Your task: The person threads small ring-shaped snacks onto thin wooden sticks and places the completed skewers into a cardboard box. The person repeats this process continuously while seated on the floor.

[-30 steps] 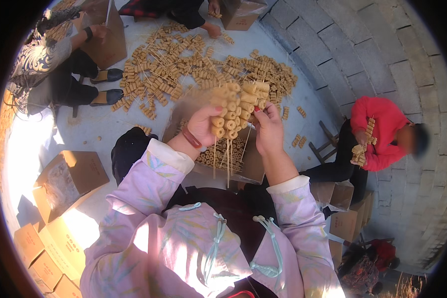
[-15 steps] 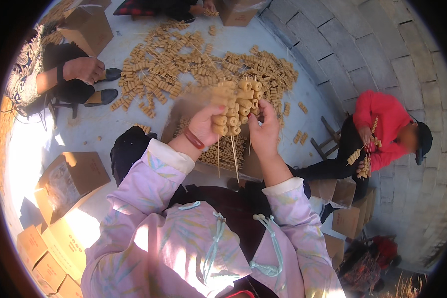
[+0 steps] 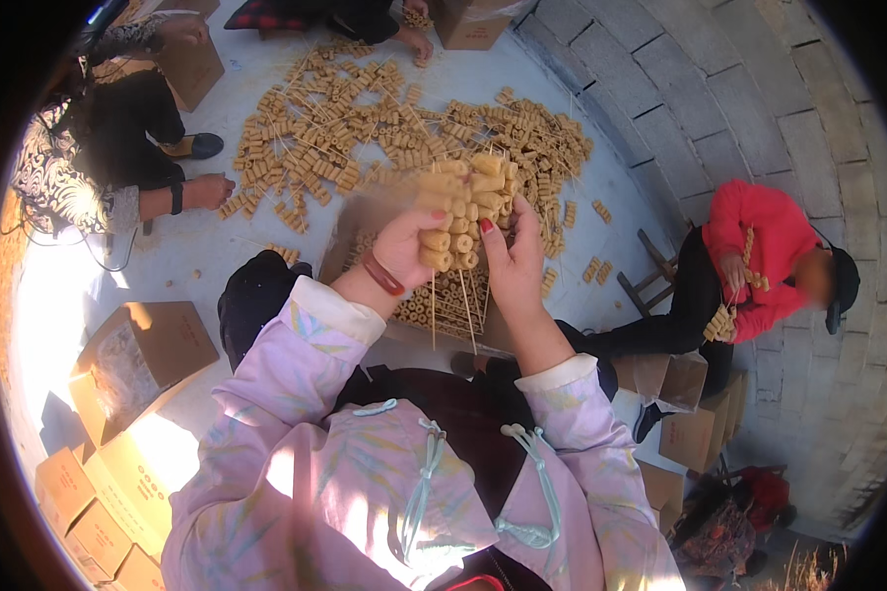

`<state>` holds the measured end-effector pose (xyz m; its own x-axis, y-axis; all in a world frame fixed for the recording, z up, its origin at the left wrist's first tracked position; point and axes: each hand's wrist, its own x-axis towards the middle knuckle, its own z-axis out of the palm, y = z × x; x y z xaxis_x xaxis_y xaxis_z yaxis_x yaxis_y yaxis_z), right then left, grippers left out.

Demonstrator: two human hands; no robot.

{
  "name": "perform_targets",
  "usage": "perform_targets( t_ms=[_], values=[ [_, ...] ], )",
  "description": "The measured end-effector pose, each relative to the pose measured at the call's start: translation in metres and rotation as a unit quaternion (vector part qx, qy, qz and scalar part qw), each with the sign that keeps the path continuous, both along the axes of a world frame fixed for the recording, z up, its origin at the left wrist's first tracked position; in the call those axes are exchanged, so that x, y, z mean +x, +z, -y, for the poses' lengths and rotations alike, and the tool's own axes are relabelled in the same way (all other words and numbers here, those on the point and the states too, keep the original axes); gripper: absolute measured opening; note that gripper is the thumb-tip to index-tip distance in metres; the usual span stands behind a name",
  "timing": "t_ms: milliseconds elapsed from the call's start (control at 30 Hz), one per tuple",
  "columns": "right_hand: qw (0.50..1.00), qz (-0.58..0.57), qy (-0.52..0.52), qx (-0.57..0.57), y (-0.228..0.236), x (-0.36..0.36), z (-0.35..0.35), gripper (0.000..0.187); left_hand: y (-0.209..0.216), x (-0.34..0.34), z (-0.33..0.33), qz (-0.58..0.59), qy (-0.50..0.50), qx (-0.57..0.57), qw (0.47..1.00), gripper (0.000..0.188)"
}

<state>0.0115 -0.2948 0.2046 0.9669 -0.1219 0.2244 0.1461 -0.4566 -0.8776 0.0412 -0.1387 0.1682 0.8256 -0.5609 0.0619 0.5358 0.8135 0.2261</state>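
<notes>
Between my two hands is a bundle of skewers point(image 3: 458, 234), each threaded with tan, ring-shaped food pieces that have a hole in the middle. My left hand point(image 3: 401, 254) is closed around the bundle's left side. On its right side my right hand point(image 3: 515, 264) presses with the thumb across the front pieces, its other fingers partly hidden behind. Thin bare sticks poke out below the bundle. Directly underneath stands an open cardboard box point(image 3: 337, 241), where more packed skewers point(image 3: 429, 317) show their ring ends. The bundle's upper left is blurred.
A wide heap of skewers point(image 3: 301, 133) covers the floor ahead. A person in a red top point(image 3: 759, 246) sits at the right with skewers in hand; other people sit at the far left and top. Cartons point(image 3: 168, 340) stand at left, and a block wall point(image 3: 700, 89) rises at right.
My right hand has shifted its grip, the thumb now lying over the bundle's front. The sticks below have spread slightly. At the left, a person has reached down toward the heap.
</notes>
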Motion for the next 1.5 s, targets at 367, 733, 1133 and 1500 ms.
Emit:
perform_targets(
  t_ms=[367, 733, 1133, 1500],
  values=[
    [0.995, -0.003, 0.010, -0.094, 0.004, 0.001, 0.000, 0.045, 0.002, 0.007, -0.001, 0.036, 0.035, 0.011, 0.999, 0.067],
    [0.989, 0.055, 0.029, -0.137, 0.014, 0.005, -0.012, 0.058, -0.007, 0.009, 0.003, 0.009, 0.070, 0.025, 0.997, 0.059],
    [0.973, 0.108, 0.032, -0.201, 0.017, 0.014, -0.018, 0.074, -0.012, 0.014, 0.005, -0.055, 0.078, 0.016, 0.995, 0.056],
    [0.999, 0.037, -0.011, 0.023, 0.002, 0.026, -0.004, 0.028, 0.012, 0.014, -0.002, 0.002, 0.038, -0.047, 0.998, 0.063]
  ],
)
